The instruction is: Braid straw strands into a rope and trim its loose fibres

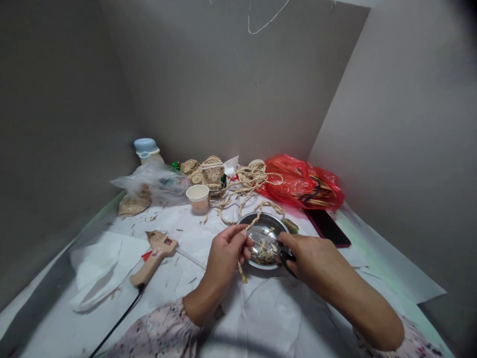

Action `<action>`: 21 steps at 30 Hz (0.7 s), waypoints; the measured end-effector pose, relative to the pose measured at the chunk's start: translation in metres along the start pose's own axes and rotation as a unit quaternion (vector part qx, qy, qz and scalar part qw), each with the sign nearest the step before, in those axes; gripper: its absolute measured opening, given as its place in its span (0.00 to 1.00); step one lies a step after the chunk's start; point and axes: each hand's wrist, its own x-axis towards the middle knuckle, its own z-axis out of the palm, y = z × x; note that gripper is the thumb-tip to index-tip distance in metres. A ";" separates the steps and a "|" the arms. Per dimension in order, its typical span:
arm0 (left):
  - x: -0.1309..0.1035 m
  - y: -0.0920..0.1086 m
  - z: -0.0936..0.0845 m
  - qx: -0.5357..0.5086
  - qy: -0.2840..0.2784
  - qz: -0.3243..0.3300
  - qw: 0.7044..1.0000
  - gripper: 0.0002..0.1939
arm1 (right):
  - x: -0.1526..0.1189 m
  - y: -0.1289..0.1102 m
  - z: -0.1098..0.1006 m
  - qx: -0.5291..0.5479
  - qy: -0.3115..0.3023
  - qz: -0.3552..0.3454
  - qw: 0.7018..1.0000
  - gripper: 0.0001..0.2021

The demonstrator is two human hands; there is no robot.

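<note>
My left hand (227,251) pinches a braided straw cord (269,204) between thumb and fingers, and a short end hangs below the hand. In my right hand (313,256) is a pair of scissors (286,261) with black handles, blades pointing left toward the cord near my left fingertips. I cannot tell whether the blades touch it. Beneath both hands stands a shiny metal bowl (280,222) with straw scraps (263,255) inside. From my left hand the cord runs over the bowl and back in loose loops toward several coiled straw pieces (213,171).
A glue gun (153,261) with a black cable lies at left, beside crumpled white paper (99,268). Behind are a paper cup (198,200), a clear plastic bag (156,176) and a blue-lidded bottle (146,149). A red bag (290,179) and dark tablet-like device (330,228) lie right.
</note>
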 end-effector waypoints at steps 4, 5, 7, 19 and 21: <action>-0.001 0.001 0.001 0.010 0.001 0.005 1.000 0.15 | -0.001 -0.001 -0.001 -0.002 0.001 -0.004 1.000 0.09; -0.001 0.001 0.001 0.013 0.001 0.006 1.000 0.15 | -0.001 -0.001 -0.001 -0.002 0.000 -0.004 1.000 0.09; -0.002 0.000 0.002 0.015 0.001 0.007 1.000 0.15 | -0.001 -0.002 -0.001 -0.003 -0.003 -0.003 1.000 0.09; -0.001 -0.002 0.002 0.021 0.002 0.003 1.000 0.13 | 0.001 -0.002 -0.007 -0.023 -0.041 0.019 0.999 0.11; -0.001 -0.002 0.002 0.019 0.004 0.001 1.000 0.13 | 0.001 -0.002 -0.007 -0.021 -0.031 0.019 0.999 0.11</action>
